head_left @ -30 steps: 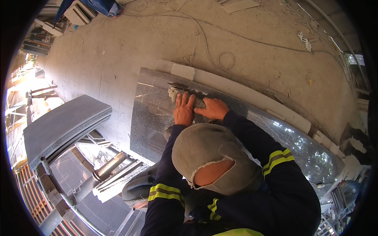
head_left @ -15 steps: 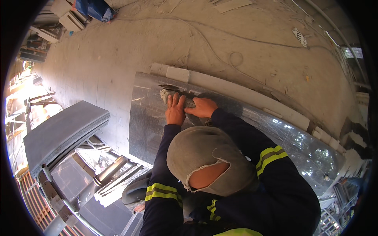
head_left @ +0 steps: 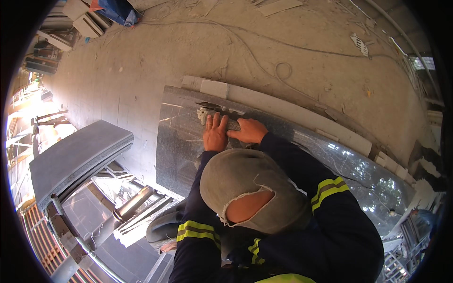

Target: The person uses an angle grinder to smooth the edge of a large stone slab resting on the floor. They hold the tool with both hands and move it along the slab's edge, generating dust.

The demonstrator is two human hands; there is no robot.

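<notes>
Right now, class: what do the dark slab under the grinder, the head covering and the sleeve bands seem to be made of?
Dark slab: probably polished granite or similar stone, speckled with bright reflections.
Head covering: likely soft cloth, matte, with frayed edges.
Sleeve bands: perhaps reflective tape, yellow edging grey; sheen unclear.

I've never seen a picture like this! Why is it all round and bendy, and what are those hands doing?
There's no robot here, just a person. A wide fisheye camera worn on the head looks down, so straight edges look curved. The grey cloth covers a head. The right hand holds a hand grinder, a tool with a flat disc. The left hand lays its fingers over it. Underneath is a big, dark, shiny stone slab. I can't tell whether the disc is spinning.
</notes>
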